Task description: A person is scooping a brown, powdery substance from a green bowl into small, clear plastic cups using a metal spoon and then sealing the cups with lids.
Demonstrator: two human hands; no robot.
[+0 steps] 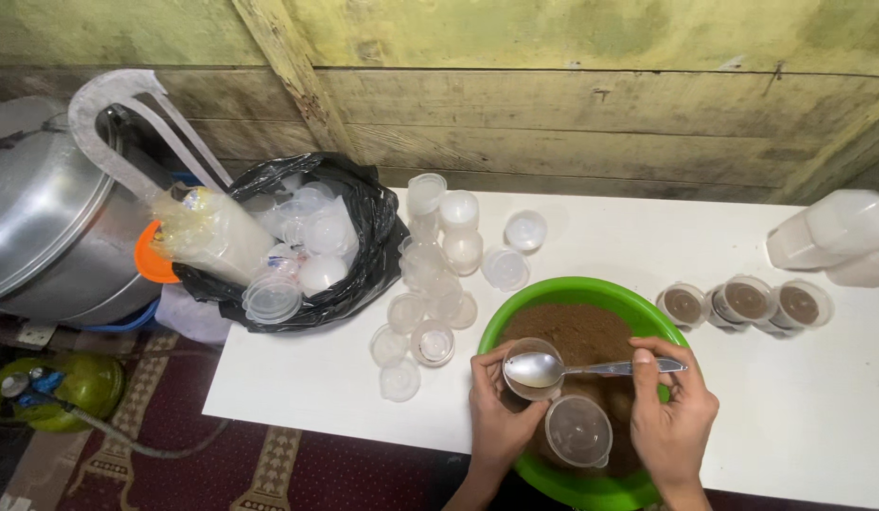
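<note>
My left hand [496, 412] holds a small clear plastic cup [526, 371] over a green bowl [553, 301] full of brown powder [577, 331]. My right hand [668, 409] grips the handle of a metal spoon [591, 368], whose empty bowl lies across the cup's mouth. A clear lid [578, 431] rests on the powder between my two hands. Three filled, lidded cups [742, 303] lie on their sides to the right of the green bowl.
Several empty clear cups and lids [439, 284] lie on the white table [316, 378] left of the bowl. A black bag [368, 227] holds more cups. A large metal pot [51, 218] stands at far left, a white plastic container [837, 237] at far right.
</note>
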